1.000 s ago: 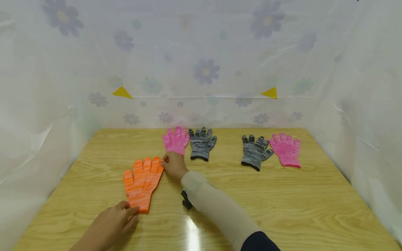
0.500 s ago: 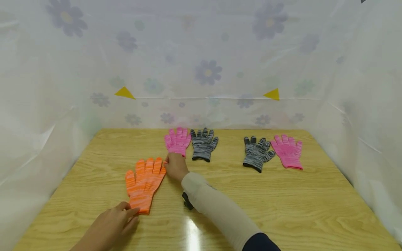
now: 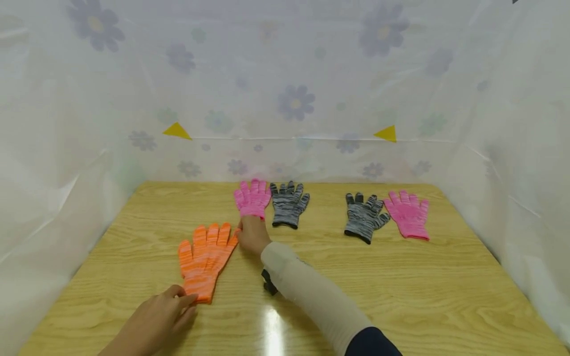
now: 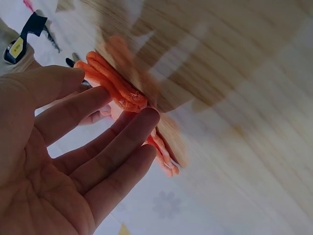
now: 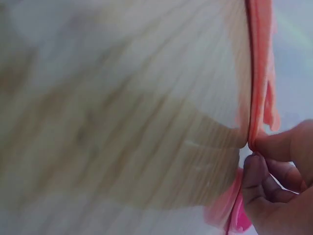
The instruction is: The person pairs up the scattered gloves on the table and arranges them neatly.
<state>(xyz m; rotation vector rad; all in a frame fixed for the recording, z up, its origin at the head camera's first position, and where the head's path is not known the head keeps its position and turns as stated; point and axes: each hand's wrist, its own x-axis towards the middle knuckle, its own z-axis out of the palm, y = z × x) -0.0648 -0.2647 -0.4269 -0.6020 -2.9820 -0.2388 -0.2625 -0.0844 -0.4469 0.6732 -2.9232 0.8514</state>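
An orange knit glove (image 3: 202,264) lies flat on the table at the left, its fingers pointing away. My left hand (image 3: 156,316) is at the near cuff; in the left wrist view, the thumb and index finger (image 4: 78,110) pinch the orange cuff edge (image 4: 122,93). My right hand (image 3: 253,235) pinches the tip of the glove's right-hand outer digit between thumb and fingertips, as the right wrist view shows on the glove's edge (image 5: 259,73). Just beyond that hand lies a pink glove (image 3: 253,198), with its cuff partly hidden by the hand.
A grey-and-black glove (image 3: 288,205) lies right of the near pink one. Farther right, another grey glove (image 3: 364,217) touches a second pink glove (image 3: 407,215). White flowered sheeting (image 3: 285,59) walls the wooden table (image 3: 401,296) at the back and sides.
My right hand has shifted slightly right, drawing the pinched digit of the orange glove outward. The left hand stays at the cuff. The head view has shifted a little.
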